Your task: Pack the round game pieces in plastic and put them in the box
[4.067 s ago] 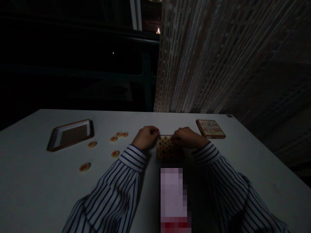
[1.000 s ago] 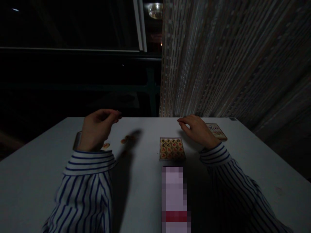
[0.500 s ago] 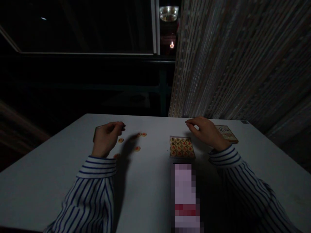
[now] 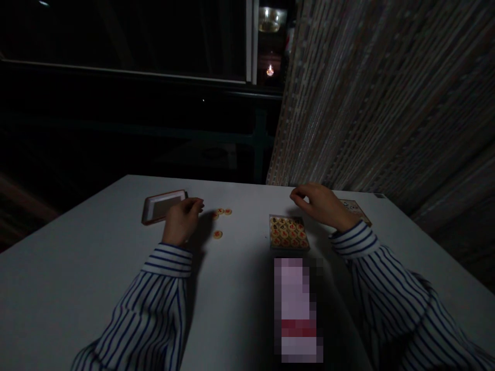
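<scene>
My left hand (image 4: 182,221) hovers over the left part of the table, fingers curled together. Whatever they may hold is hidden. Loose xiangqi pieces (image 4: 218,234) with red characters lie to its right, some close together farther back. My right hand (image 4: 322,205) hangs behind and to the right of a clear box (image 4: 290,249), its fingertips closed and pointing left. I cannot make out anything between them. Rows of round xiangqi pieces (image 4: 292,226), marked in black and red, lie inside that box.
A brown-rimmed shallow tray or lid (image 4: 146,214) lies left of my left hand. Partly behind my right wrist is a flat printed card or lid (image 4: 358,210). A pixelated pink-and-red patch (image 4: 296,293) covers the near middle. A string curtain (image 4: 340,93) hangs behind the white table (image 4: 228,319).
My left hand has moved right, uncovering the brown-rimmed tray. Two loose pieces near that hand are no longer in view. My right hand has shifted slightly left.
</scene>
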`<control>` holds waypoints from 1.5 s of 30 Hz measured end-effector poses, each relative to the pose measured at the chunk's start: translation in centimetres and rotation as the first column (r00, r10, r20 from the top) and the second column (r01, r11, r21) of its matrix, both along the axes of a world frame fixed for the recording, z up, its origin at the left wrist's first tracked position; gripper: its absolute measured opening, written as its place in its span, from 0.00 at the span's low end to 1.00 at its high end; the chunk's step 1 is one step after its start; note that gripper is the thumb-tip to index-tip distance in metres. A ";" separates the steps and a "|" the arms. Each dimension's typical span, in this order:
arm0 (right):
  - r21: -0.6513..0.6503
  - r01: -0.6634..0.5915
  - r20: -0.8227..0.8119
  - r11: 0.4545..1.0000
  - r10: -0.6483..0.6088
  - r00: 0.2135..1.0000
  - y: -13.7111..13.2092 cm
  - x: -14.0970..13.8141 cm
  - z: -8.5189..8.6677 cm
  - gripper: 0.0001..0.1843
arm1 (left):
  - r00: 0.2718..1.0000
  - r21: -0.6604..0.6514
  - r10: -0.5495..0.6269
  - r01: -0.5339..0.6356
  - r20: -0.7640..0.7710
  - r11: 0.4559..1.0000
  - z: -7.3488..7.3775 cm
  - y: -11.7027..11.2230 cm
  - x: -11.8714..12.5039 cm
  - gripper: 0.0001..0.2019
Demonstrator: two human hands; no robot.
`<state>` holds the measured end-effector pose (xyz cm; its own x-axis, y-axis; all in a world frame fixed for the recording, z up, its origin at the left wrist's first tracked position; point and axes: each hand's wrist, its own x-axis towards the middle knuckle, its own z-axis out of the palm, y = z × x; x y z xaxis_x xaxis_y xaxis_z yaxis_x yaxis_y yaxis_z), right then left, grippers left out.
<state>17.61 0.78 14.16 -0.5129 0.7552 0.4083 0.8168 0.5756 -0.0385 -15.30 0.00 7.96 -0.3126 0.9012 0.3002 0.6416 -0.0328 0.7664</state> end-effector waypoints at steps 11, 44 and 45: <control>-0.122 -0.154 0.160 0.981 0.172 0.972 3.1 -6.9 -0.3 0.16 | 0.908 -0.111 -0.048 0.001 -0.416 0.994 -3.4 -0.1 0.1 0.23; -0.317 -0.222 0.341 0.922 0.329 0.881 5.2 -17.7 -5.7 0.18 | 0.811 -0.121 -0.140 0.086 -0.568 0.989 -5.4 1.2 0.9 0.11; -0.319 -0.221 0.339 0.922 0.328 0.882 5.1 -17.7 -5.7 0.18 | 0.817 -0.116 -0.136 0.084 -0.561 0.990 -5.4 1.2 0.9 0.11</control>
